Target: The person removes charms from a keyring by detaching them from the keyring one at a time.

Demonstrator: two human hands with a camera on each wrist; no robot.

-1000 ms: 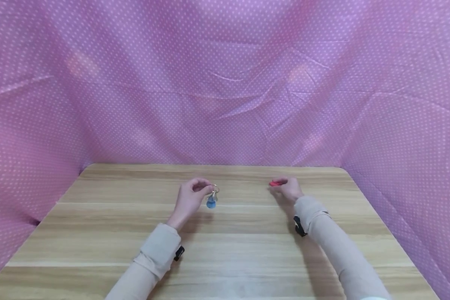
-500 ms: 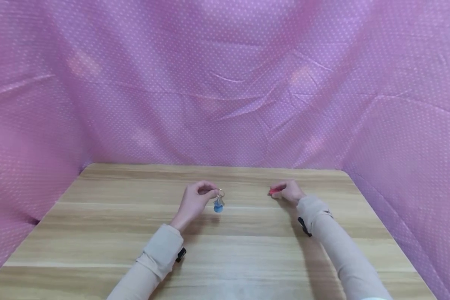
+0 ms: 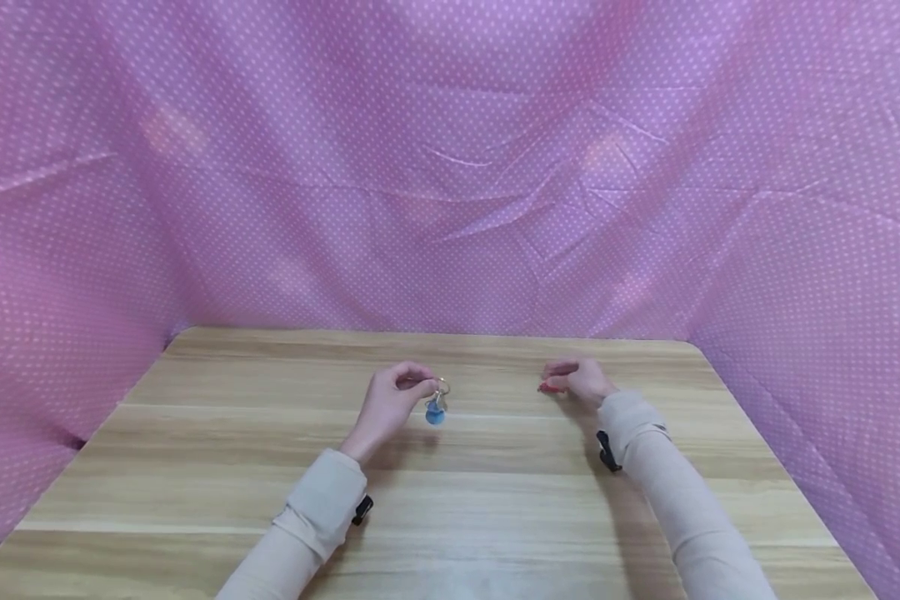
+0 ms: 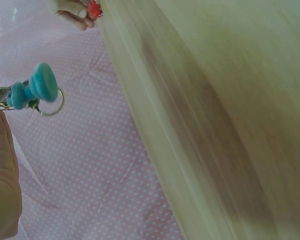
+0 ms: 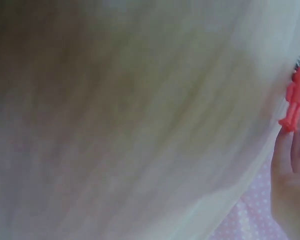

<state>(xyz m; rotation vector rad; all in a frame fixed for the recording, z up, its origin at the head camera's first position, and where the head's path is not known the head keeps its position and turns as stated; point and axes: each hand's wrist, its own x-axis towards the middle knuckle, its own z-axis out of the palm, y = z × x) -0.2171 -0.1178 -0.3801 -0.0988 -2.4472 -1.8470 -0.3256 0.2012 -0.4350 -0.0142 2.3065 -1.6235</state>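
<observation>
In the head view my left hand [image 3: 390, 402] pinches a bunch of keys by its gold-coloured ring [image 3: 443, 385]. A blue rounded charm [image 3: 435, 413] dangles from it above the table. The left wrist view shows the charm [image 4: 44, 82] up close beside the ring and metal pieces. To the right, my right hand [image 3: 583, 380] holds a small red figure-shaped charm [image 3: 547, 387] at its fingertips. Seen from the right wrist, the red charm [image 5: 298, 92] has legs and a metal fitting at its top. The two hands are apart.
A light wood-grain table [image 3: 450, 500] lies under both hands. Pink dotted cloth [image 3: 450, 208] hangs behind it and at both sides. Black wrist straps show below each cuff.
My left hand has shifted right and slightly nearer with the keys. My right hand has come a little nearer, and the red charm sits lower in the head view.
</observation>
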